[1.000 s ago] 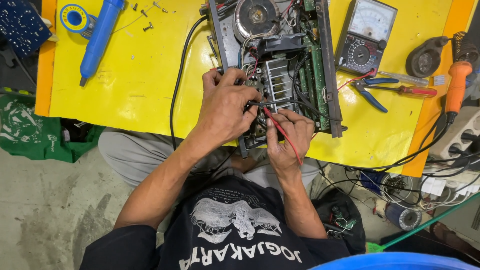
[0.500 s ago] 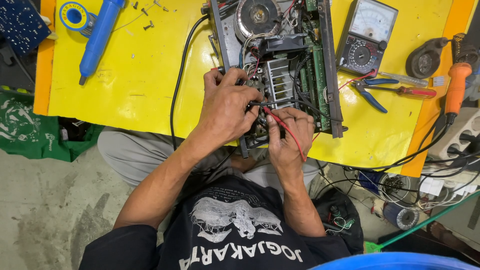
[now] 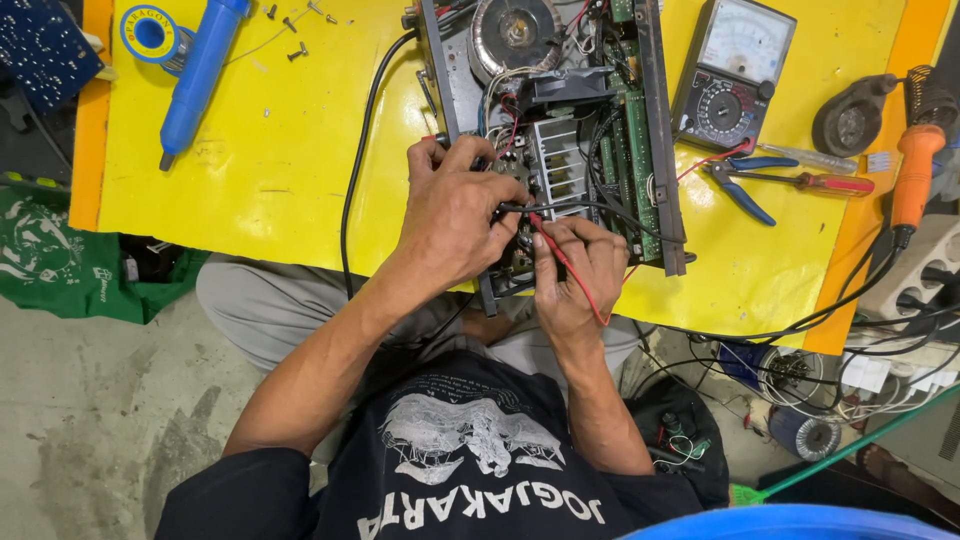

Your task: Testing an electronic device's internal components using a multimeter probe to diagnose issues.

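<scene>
Directly under both hands [image 3: 520, 240]: opened amplifier [image 3: 560, 120].

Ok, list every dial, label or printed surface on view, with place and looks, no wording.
Analog meter: top right of the yellow table, dark case, pale dial face.
Solder reel: top left, round blue and yellow label.
Black shirt: bottom centre, white print.

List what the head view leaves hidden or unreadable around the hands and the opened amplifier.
- Probe tips: covered by the left hand and right hand, so the contact point on the board is unseen.
- Opened amplifier chassis: its far end is cut off by the top edge.
- Analog multimeter: needle position too small to tell.
- Red lead: its run to the meter is lost among the wires.
- Blue rim: cut off by the bottom edge.
</scene>
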